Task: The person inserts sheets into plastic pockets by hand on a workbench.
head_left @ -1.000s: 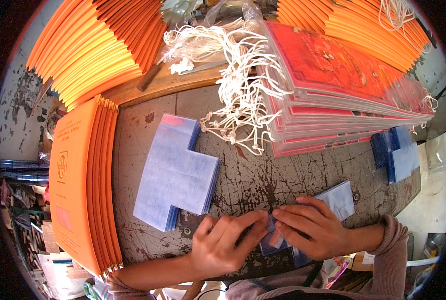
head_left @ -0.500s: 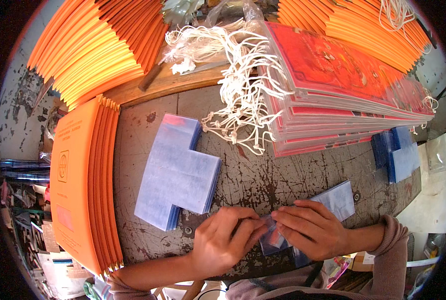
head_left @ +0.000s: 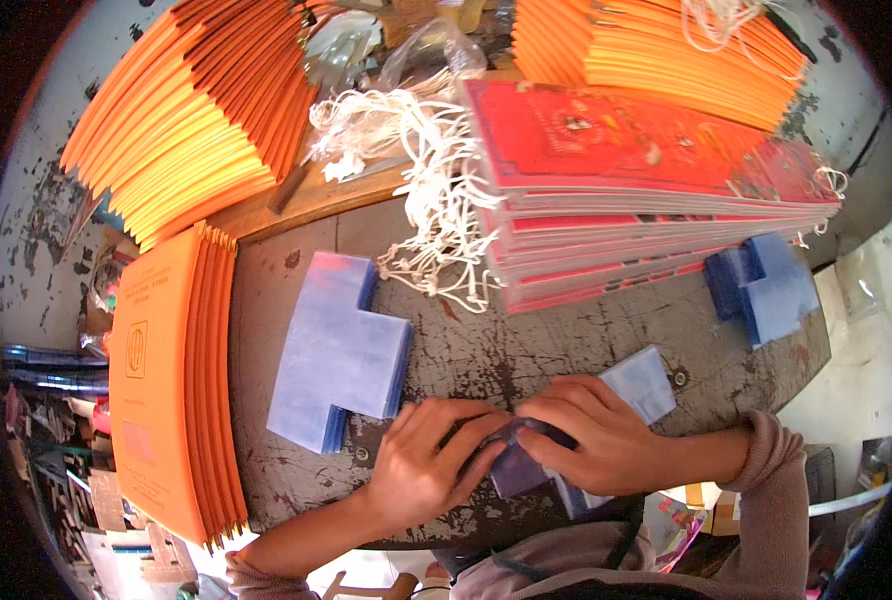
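Near the table's front edge, both hands meet over a small, bluish clear plastic sleeve (head_left: 519, 472). My left hand (head_left: 434, 456) is closed, its thumb and fingers pinching the sleeve's upper left edge. My right hand (head_left: 594, 437) bends its fingers over the same sleeve from the other side, thumb pressed on its upper edge. Beneath and beyond the right hand lies a pale plastic piece (head_left: 641, 383), its middle hidden by the hand. Another blue-edged piece (head_left: 576, 497) shows below the right palm. To the left of my hands rests a stepped stack of pale blue plastic sleeves (head_left: 341, 350).
Orange folders (head_left: 171, 390) stand along the left, with a larger orange pile (head_left: 191, 120) behind. A tall stack of red printed packs (head_left: 626, 140) with white cords (head_left: 436, 200) fills the back right. A smaller blue sleeve stack (head_left: 771, 295) sits beside it. The table (head_left: 526, 345) is scratched.
The whole view has shifted slightly, so the stacks appear moved. My hands still grip the sleeve, which now shows darker and more of its face; the right thumb has come onto its edge.
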